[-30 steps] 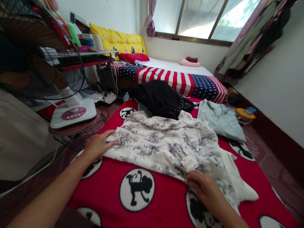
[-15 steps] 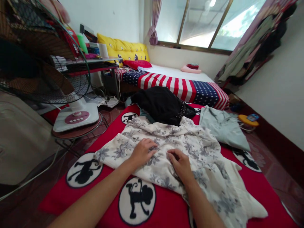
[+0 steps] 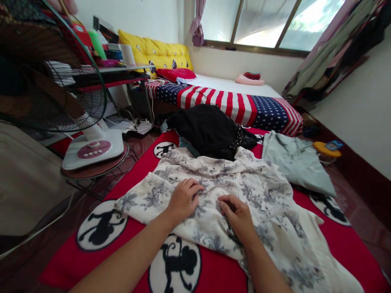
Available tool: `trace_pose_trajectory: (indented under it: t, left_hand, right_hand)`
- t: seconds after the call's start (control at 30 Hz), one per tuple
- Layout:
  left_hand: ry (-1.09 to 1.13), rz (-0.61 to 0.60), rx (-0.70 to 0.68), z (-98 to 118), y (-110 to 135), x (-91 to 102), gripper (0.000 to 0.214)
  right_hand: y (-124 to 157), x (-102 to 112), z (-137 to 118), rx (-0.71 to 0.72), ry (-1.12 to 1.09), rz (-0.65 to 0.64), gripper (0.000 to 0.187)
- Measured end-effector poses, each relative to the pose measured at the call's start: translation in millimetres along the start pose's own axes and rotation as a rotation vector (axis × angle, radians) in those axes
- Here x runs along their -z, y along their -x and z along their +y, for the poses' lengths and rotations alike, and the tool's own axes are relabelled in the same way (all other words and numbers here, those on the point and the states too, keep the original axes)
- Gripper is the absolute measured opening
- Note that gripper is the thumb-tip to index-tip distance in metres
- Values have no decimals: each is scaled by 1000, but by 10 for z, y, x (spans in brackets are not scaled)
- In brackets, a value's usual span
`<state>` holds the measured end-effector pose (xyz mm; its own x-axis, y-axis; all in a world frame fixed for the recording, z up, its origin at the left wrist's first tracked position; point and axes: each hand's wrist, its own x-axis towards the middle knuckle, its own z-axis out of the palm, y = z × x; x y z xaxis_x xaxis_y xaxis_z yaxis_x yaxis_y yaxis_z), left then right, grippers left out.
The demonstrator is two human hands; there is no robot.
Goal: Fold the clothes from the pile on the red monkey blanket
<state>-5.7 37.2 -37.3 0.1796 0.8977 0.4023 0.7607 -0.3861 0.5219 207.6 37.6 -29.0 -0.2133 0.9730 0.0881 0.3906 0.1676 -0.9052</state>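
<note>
A white garment (image 3: 244, 189) with grey floral print lies spread and wrinkled over a red blanket (image 3: 210, 266) with round monkey patches. On its middle rests my left hand (image 3: 185, 199), fingers bent together with the thumb close under them, on the cloth. A short way to the right, my right hand (image 3: 236, 213) has thumb and forefinger drawn together in a pinch at the same fabric. The cloth between the fingertips is mostly hidden. Just beyond lies a heap of black clothing (image 3: 204, 130), and a folded pale grey-green shirt (image 3: 296, 160) is at the right.
An electric fan (image 3: 91, 148) stands on a round stool at the left, near a cluttered desk (image 3: 128, 71). Behind is a bed with a flag-patterned cover (image 3: 220, 103). Clothes (image 3: 345, 57) hang at the right, above a yellow stool (image 3: 326, 149).
The view has tilted down slightly and moved closer. My left fingers have drawn nearer the thumb. My right hand keeps its pinch, and the garment lies almost the same.
</note>
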Motion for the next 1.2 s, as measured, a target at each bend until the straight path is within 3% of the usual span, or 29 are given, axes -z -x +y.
trace_pose_trajectory:
  t: [0.4,0.97,1.2]
  left_hand:
    - [-133,67,-44,61,34,46,29]
    - [-127,-10,-11,88,65,67,31]
    - [-139,-13,-5,70,59,41,31]
  right_hand:
    - [9,7,-47,-8,-12,4,17]
    - [16,4,-2,3,-36,-4,16]
    - [11,1,25,-9,-167,35,29]
